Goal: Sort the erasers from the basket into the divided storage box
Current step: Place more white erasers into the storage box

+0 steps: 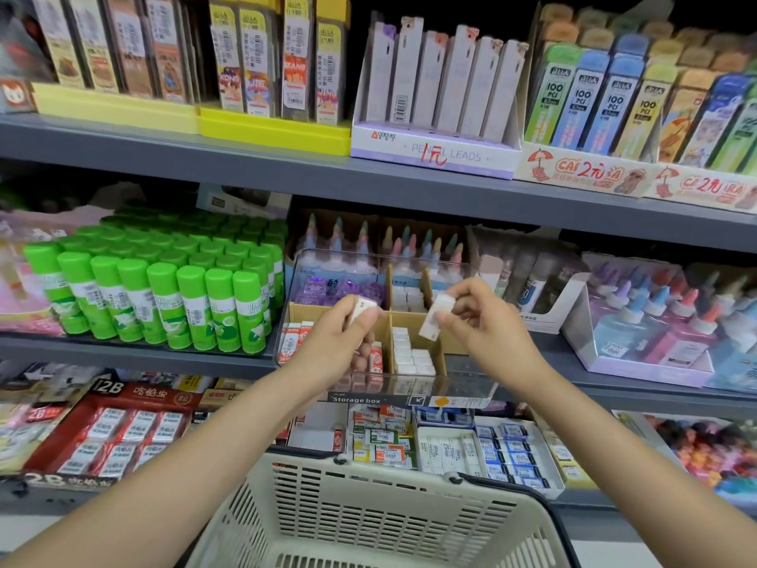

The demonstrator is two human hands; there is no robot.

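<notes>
We hold a white eraser (436, 318) pinched in our right hand (479, 317) over the divided storage box (463, 387); our left hand (336, 338), at nine o'clock from it, grips another eraser (362, 308). They look light, firm and slightly grippy, so pinching the long sides should suit. The basket (368, 514) waits at six o'clock.

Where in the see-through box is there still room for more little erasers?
The storage box has bare cardboard at the front right, beside the white erasers. That middle stack is packed in front, with room at the back under the right hand. The left section of red-and-white erasers, under the left hand, looks crowded.
</notes>
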